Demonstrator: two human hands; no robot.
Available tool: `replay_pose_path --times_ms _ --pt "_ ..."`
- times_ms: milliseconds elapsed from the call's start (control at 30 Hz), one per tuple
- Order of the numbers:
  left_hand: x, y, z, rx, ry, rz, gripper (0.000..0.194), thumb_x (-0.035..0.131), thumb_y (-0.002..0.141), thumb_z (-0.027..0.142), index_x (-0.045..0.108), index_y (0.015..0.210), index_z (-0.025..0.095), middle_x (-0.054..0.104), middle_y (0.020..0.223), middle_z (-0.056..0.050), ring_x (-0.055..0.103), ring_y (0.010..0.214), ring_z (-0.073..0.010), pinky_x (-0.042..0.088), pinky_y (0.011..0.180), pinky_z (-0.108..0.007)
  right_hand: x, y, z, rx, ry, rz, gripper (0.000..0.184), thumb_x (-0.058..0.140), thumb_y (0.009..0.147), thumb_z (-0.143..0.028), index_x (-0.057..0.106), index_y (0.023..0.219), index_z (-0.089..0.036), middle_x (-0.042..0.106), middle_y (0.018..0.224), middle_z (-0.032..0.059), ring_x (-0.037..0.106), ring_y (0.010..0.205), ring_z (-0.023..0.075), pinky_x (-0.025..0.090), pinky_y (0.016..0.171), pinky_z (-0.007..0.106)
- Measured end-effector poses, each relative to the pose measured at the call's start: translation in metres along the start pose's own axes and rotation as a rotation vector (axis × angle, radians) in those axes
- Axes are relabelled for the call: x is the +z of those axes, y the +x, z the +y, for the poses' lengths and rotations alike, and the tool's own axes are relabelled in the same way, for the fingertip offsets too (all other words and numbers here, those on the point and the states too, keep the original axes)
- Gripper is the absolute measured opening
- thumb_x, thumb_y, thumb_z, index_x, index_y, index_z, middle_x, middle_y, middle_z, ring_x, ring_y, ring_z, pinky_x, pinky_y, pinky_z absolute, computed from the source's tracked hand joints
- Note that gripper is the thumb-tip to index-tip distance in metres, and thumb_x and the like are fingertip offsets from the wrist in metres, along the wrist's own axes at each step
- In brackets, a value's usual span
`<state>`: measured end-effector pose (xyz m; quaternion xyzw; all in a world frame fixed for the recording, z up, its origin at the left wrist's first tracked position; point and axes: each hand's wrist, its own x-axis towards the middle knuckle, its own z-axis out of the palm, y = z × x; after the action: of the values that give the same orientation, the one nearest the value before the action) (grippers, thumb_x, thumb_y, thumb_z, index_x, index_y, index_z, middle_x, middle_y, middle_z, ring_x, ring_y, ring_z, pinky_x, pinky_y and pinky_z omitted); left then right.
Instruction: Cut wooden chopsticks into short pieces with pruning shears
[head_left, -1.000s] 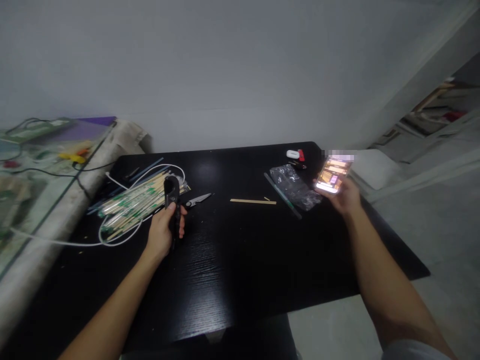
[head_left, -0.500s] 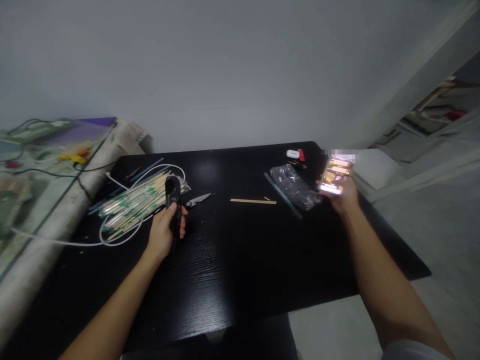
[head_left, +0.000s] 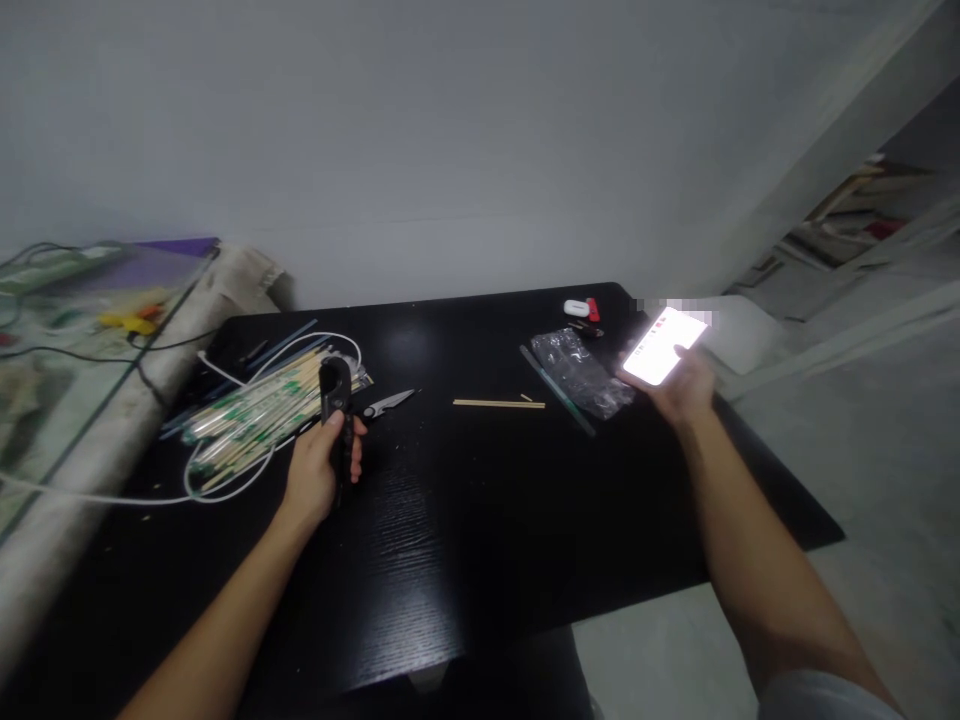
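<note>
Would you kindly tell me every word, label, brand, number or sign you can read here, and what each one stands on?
No text can be read in this view.
Lit phone in the right hand: screen content too washed out and small.
Clear packets of sticks: green markings too blurred.
White case: a dark mark, too small to identify.

One left hand [head_left: 319, 465], one right hand [head_left: 686, 387], one phone [head_left: 657, 350], one black tool [head_left: 328, 385] and one silver blade [head_left: 393, 402] were in view. There were also one table [head_left: 525, 540], one plastic bag [head_left: 583, 373], one green strip [head_left: 559, 391], one white case [head_left: 577, 308] and one short stick [head_left: 526, 397]. The packaged sticks [head_left: 259, 410] were too crowded to count.
</note>
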<state>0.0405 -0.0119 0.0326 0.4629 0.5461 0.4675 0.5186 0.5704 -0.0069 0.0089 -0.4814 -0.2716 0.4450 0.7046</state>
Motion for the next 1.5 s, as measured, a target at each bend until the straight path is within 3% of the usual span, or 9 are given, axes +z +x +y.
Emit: replay_pose_path --times_ms 100,200,433,767,867,967,1133,1500 --pt "0.000 0.000 0.000 -0.004 0.002 0.006 0.045 0.054 0.088 0.060 0.063 0.084 0.015 0.055 0.053 0.002 0.049 0.039 -0.0123 0.040 0.036 -0.023 -0.003 0.005 0.003 -0.012 -0.011 0.000 0.050 0.062 0.082 -0.059 0.063 0.120 -0.026 0.077 0.106 0.0102 0.074 0.101 0.0338 0.063 0.083 0.057" --pt "0.001 0.000 0.000 -0.008 0.008 0.005 0.046 0.055 0.087 0.060 0.063 0.084 0.015 0.056 0.053 0.002 0.049 0.039 -0.0122 0.040 0.036 -0.023 -0.006 0.011 0.006 -0.025 -0.008 0.034 0.058 0.055 0.086 -0.069 0.062 0.124 -0.025 0.077 0.104 0.0114 0.075 0.096 0.0331 0.064 0.081 0.057" --pt "0.000 0.000 0.000 -0.012 0.010 0.006 0.045 0.054 0.088 0.060 0.062 0.084 0.015 0.056 0.053 0.002 0.049 0.039 -0.0125 0.040 0.036 -0.024 -0.005 0.011 0.007 -0.005 -0.010 0.081 0.058 0.050 0.088 -0.072 0.064 0.122 -0.026 0.078 0.106 0.0114 0.076 0.095 0.0341 0.064 0.078 0.058" --pt "0.000 0.001 0.000 -0.008 0.016 0.000 0.044 0.053 0.089 0.057 0.063 0.084 0.015 0.056 0.054 0.001 0.049 0.039 -0.0126 0.041 0.037 -0.024 0.000 0.009 0.003 -0.022 -0.028 0.021 0.057 0.058 0.085 -0.072 0.067 0.116 -0.025 0.078 0.098 0.0091 0.076 0.096 0.0342 0.065 0.078 0.057" --pt "0.000 0.000 -0.001 -0.008 0.014 -0.001 0.044 0.053 0.089 0.057 0.063 0.084 0.015 0.056 0.054 0.001 0.050 0.039 -0.0127 0.040 0.037 -0.024 0.000 0.006 0.003 -0.018 -0.041 -0.007 0.051 0.066 0.081 -0.063 0.067 0.114 -0.024 0.078 0.101 0.0099 0.075 0.100 0.0355 0.065 0.080 0.059" --pt "0.000 0.000 0.000 0.000 0.011 -0.009 0.043 0.053 0.090 0.057 0.062 0.084 0.015 0.055 0.054 0.002 0.049 0.039 -0.0127 0.040 0.037 -0.024 0.002 0.003 0.002 -0.027 -0.045 0.000 0.041 0.075 0.073 -0.039 0.064 0.111 -0.027 0.078 0.102 0.0058 0.075 0.101 0.0342 0.064 0.082 0.060" --pt "0.002 0.000 0.002 0.004 0.012 -0.006 0.042 0.052 0.090 0.055 0.063 0.082 0.016 0.055 0.053 0.001 0.049 0.039 -0.0127 0.041 0.036 -0.024 0.008 -0.003 0.001 -0.060 -0.111 -0.033 0.064 0.072 0.053 -0.004 0.063 0.111 -0.030 0.078 0.103 0.0016 0.076 0.093 0.0295 0.066 0.078 0.056" --pt "0.002 0.000 0.001 0.002 -0.004 -0.007 0.041 0.054 0.089 0.055 0.063 0.082 0.016 0.055 0.053 0.001 0.049 0.039 -0.0126 0.041 0.036 -0.024 0.012 -0.008 0.003 -0.075 -0.112 -0.013 0.072 0.069 0.051 0.006 0.064 0.114 -0.028 0.077 0.110 0.0049 0.076 0.090 0.0260 0.068 0.071 0.045"
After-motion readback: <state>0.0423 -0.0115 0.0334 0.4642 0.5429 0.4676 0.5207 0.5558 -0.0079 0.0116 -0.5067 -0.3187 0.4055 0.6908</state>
